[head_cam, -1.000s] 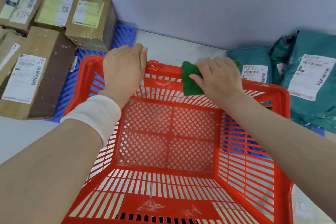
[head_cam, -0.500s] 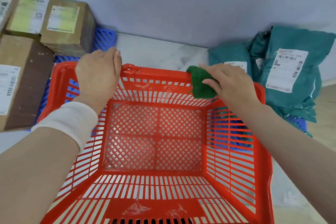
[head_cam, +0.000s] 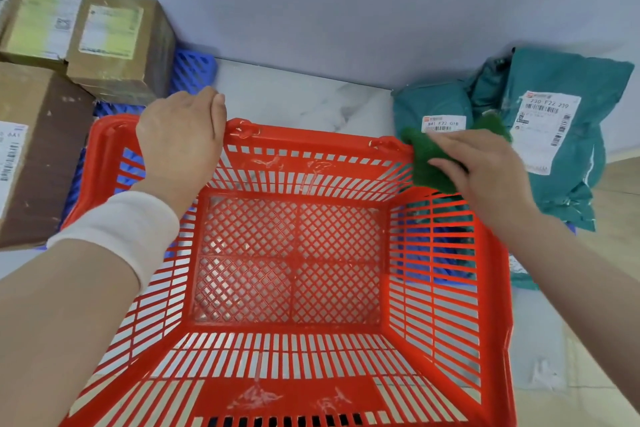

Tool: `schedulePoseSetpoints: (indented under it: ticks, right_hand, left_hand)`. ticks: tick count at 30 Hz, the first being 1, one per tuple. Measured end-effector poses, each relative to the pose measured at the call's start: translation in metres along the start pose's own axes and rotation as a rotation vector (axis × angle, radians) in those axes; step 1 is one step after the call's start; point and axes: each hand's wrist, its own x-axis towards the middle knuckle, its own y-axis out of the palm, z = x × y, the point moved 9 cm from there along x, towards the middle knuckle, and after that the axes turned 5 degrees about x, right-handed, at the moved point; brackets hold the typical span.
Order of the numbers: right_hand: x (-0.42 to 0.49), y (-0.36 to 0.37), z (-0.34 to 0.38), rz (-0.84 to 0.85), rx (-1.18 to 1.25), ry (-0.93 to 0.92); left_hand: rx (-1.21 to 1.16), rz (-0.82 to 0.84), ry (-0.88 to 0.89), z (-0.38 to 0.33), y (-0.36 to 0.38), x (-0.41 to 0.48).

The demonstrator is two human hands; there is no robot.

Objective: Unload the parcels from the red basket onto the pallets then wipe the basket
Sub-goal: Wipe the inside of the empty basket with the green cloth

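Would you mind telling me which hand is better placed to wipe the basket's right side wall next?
The right hand: it holds the green cloth at the far right corner of the basket, beside that wall. The left hand grips the far rim and has no cloth.

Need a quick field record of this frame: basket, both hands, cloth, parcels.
basket: red basket, no parcels inside
left: left hand grips the far rim, near its left corner
right: right hand holds green cloth against the far right corner of the rim
left of basket: cardboard boxes on blue pallet
right of basket: teal mailer bags
stage: unloaded; cloth is on the rim
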Motion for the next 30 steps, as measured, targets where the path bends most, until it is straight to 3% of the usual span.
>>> schedulePoseSetpoints:
  ticks: [4, 8, 10, 13, 16, 20, 24, 30]
  right_hand:
    - [0.021, 0.016, 0.030, -0.040, 0.088, -0.027]
    - [0.013, 0.008, 0.023, -0.004, 0.021, -0.137]
    - [0.002, -0.003, -0.003, -0.010, -0.003, -0.056]
    - [-0.008, -0.010, -0.041, -0.004, 0.017, 0.208]
    - [-0.001, -0.002, -0.036, 0.040, 0.096, 0.228]
    - [0.024, 0.004, -0.001, -0.025, 0.431, 0.269]
    - [0.040, 0.034, 0.049, 0.178, 0.085, 0.003]
    - [0.037, 0.022, 0.070, 0.051, 0.030, -0.242]
  left_hand:
    - [0.027, -0.010, 0.025, 0.001, 0.002, 0.000]
    - [0.037, 0.005, 0.025, 0.002, 0.002, -0.001]
    - [0.032, 0.022, 0.026, 0.002, 0.003, -0.001]
    - [0.010, 0.034, 0.011, 0.001, 0.002, 0.000]
    - [0.014, 0.037, 0.002, 0.000, 0.002, -0.001]
    - [0.024, 0.028, 0.000, 0.002, 0.002, -0.001]
    - [0.029, 0.023, 0.008, 0.002, 0.003, 0.000]
    - [0.021, 0.026, -0.013, 0.003, 0.002, 0.000]
